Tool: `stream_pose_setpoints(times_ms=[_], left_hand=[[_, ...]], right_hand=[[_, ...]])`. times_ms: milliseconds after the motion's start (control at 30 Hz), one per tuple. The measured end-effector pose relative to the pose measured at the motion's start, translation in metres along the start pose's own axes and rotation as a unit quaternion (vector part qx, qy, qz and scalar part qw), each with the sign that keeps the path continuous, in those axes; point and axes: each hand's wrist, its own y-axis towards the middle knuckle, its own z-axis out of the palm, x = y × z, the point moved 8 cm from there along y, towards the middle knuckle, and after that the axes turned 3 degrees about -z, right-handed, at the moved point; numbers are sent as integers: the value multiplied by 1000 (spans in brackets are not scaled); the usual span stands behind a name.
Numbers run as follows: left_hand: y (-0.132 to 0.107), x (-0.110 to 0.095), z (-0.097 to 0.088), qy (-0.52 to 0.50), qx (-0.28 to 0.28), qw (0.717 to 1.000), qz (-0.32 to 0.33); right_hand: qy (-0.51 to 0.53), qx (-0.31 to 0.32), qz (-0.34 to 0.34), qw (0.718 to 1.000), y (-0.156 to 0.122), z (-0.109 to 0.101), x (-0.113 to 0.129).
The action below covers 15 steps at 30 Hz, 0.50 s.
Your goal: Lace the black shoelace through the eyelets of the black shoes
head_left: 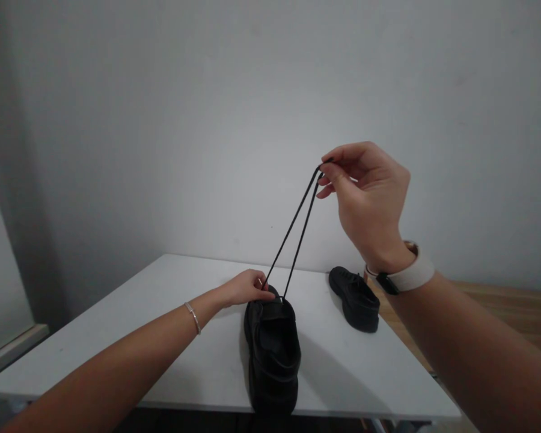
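Observation:
A black shoe (275, 373) stands on the white table with its heel at the near edge and its opening toward me. From its eyelets a black shoelace (293, 225) runs up taut in two strands. High above the table, to the right, my right hand (372, 195) pinches the top of the lace between thumb and fingers. My left hand (247, 287) is at the front of the shoe, its thumb and fingers closed around the lace where it leaves the eyelets. The toe is mostly hidden behind the tongue and my left fingers.
A second black shoe (355, 300), laced, rests near the right edge of the white table (139, 313). A pale wall (234, 120) rises directly behind the table. Beyond the right side is a wood-grained surface (491, 313).

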Motion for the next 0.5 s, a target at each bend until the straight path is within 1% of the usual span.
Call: stream_pose_setpoints(times_ms=[100,133,167,233,300,433,500], left_hand=[[-17,-12,6,-9,62,998,24],[-23,-15,9,-4,73,997,28],[-28,-16,11,4,72,997,28],[-33,-13,12,19,40,999,19],[-33,-7,16,13,12,1000,15],[-26,6,25,-13,-9,1000,26],[-22,8,26,-20,-13,999,36]], right_hand=[[5,-5,5,1000,2,-1,-1],[8,-7,9,1000,2,-1,-1],[12,-8,12,1000,2,0,-2],[19,-9,15,1000,3,3,-1],[24,-12,12,1000,3,7,3],[29,-25,2,999,3,13,13],[36,-27,-1,999,3,15,15]])
